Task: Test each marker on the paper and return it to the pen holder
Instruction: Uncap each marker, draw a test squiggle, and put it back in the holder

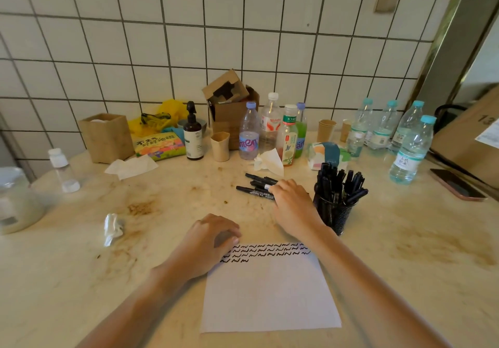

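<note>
A white sheet of paper (pixel 270 293) lies near the table's front edge, with rows of black squiggles across its top. My left hand (pixel 213 239) rests on the paper's top left corner, fingers curled, holding nothing. Three loose black markers (pixel 255 185) lie on the table beyond the paper. My right hand (pixel 291 199) lies over their right ends, fingers touching the nearest marker; whether it grips one is unclear. A black mesh pen holder (pixel 334 212) full of black markers stands just right of that hand.
Bottles (pixel 249 131), paper cups (pixel 220 146), cardboard boxes (pixel 232 104) and tissues (pixel 270 160) crowd the back by the tiled wall. Water bottles (pixel 410 150) and a phone (pixel 457 184) sit at the right. A crumpled tissue (pixel 113 227) and a small plastic bottle (pixel 63 171) are on the left.
</note>
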